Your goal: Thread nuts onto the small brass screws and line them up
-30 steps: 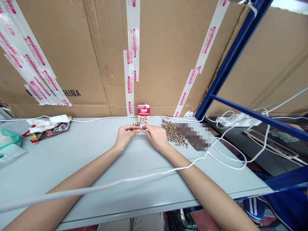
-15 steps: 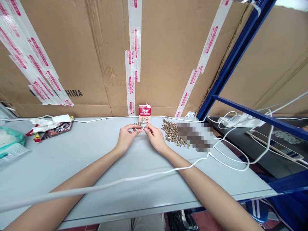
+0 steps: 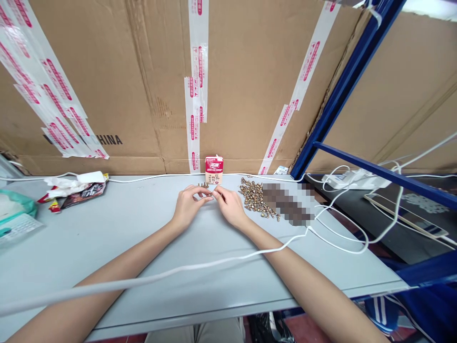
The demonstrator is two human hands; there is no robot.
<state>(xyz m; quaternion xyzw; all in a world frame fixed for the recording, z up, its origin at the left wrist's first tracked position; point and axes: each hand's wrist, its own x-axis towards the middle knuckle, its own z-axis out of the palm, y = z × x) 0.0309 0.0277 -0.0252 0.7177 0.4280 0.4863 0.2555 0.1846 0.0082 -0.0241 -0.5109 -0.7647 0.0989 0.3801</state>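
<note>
Both my hands meet over the table, in front of a small red and cream drink carton. My left hand is closed in a pinch, its thumb and forefinger on a small brass-coloured screw mostly hidden by the fingers. Against it, my right hand pinches too, fingertips touching those of the left. Just behind the left fingers a short row of small screws stands on the table. To the right of my right hand lies a loose pile of brass-coloured screws.
A white cable crosses over both forearms. Snack wrappers and tissue lie at left, beside a teal bag. A blurred patch hides something right of the pile. A blue metal frame and power strip are at right.
My fingertips have shifted slightly around the small screw, and the left fingers cover more of it. The camera view has moved a little; the pile is unchanged.
</note>
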